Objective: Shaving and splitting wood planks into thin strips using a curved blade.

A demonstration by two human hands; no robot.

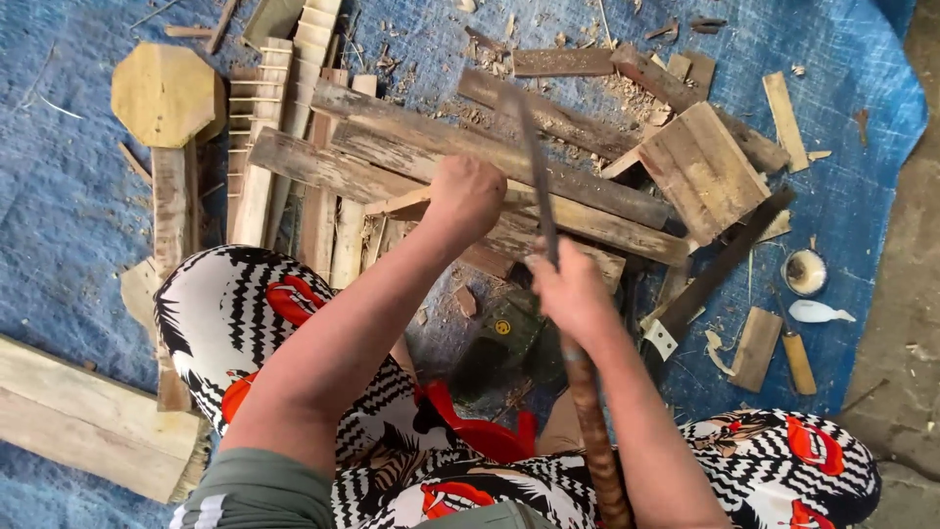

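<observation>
**A:** How far along is the carving looking?

**B:** Midway, I'd judge. The left hand (467, 196) is gripping a pale wooden strip (397, 204), fingers curled tight around its end. The right hand (571, 294) is clamping shut on the handle of a long blade (534, 162), and the blade is running up and away from those fingers, its edge blurred with motion, passing just beside the left fist. Chips and shavings (627, 93) are lying scattered beyond the fingertips, so some cutting looks done; the strip is looking rough yet, so more shaping seems left.

**A:** And counts?

**B:** One strip in hand, one blade in use. A second knife with a dark blade (720, 264) is lying to the right of the right-hand fingers, and a small wooden-handled tool (795, 358) farther right. One small round tin (805, 271) is sitting near it. One octagonal wooden piece (164, 93) is resting well to the left of the left fingers. The weathered planks (490, 157) under the fingers are overlapping too much to count exactly; roughly a dozen. All of it is sitting on one blue tarpaulin (59, 206).
</observation>
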